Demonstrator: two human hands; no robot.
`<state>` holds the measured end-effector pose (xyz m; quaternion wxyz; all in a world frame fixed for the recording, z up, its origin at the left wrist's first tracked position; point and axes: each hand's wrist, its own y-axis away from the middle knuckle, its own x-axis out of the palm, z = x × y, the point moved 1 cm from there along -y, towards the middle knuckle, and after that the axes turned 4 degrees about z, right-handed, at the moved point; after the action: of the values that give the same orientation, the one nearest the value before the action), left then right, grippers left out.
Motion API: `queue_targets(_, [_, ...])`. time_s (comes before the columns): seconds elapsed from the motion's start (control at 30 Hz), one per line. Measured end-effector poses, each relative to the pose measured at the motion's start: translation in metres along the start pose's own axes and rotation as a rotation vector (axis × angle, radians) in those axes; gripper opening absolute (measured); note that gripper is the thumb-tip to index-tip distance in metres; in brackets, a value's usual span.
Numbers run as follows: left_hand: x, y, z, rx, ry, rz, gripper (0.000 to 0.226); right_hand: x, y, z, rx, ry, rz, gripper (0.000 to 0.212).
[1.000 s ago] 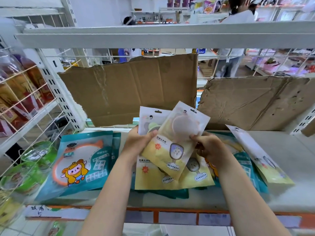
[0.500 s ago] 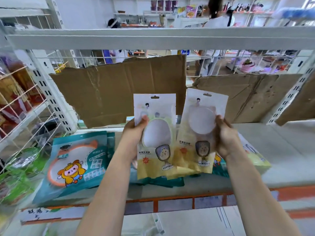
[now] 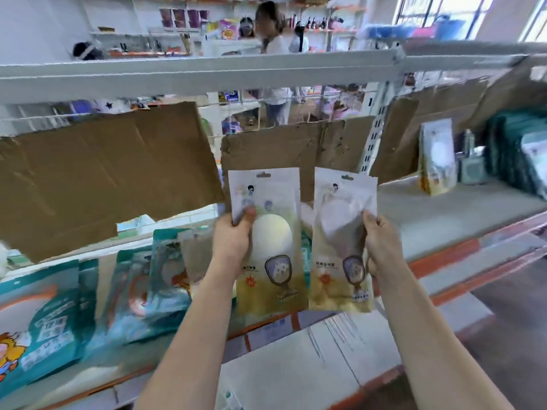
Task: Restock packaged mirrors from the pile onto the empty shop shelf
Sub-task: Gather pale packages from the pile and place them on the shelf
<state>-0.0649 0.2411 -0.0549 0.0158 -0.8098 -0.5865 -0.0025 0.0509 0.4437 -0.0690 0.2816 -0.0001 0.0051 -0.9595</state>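
Carried toward 3 o'clock: left hand (image 3: 233, 239) pinches the oval-mirror packet (image 3: 268, 232); at its 3 o'clock, right hand (image 3: 381, 244) grips the white-mirror packet (image 3: 340, 232). Print unreadable.

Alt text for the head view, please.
The left hand holds the left mirror pack upright, the right hand the right mirror pack, before a grey shelf. Teal packets lie piled lower left; torn cardboard hangs behind.
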Motion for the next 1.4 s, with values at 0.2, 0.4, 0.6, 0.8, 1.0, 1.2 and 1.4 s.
queue_targets(0.2, [0.086,0.016,0.005,0.1,-0.109,0.049,0.034,-0.088,-0.029,-0.006,-0.095,0.22,-0.118,0.038])
queue_targets(0.4, [0.18,0.032,0.006,0.116,-0.111,0.069,0.044,-0.169,-0.053,-0.011,-0.066,0.256,-0.187,0.039])
queue_targets(0.6, [0.258,0.04,0.014,0.086,-0.102,0.166,0.042,-0.239,-0.077,-0.021,-0.006,0.228,-0.298,0.04])
queue_targets(0.8, [0.329,0.031,0.019,0.073,-0.048,0.244,0.039,-0.289,-0.099,-0.024,-0.01,0.196,-0.385,0.037])
queue_targets(1.0, [0.4,0.003,0.022,0.062,0.055,0.301,0.038,-0.325,-0.154,-0.028,-0.007,0.183,-0.439,0.036])
queue_targets(1.2, [0.457,-0.043,0.022,0.028,0.122,0.306,0.021,-0.344,-0.23,-0.024,0.001,0.204,-0.436,0.04])
queue_targets(1.4, [0.492,-0.086,0.02,0.042,0.03,0.176,0.013,-0.356,-0.291,-0.025,0.011,0.18,-0.421,0.041])
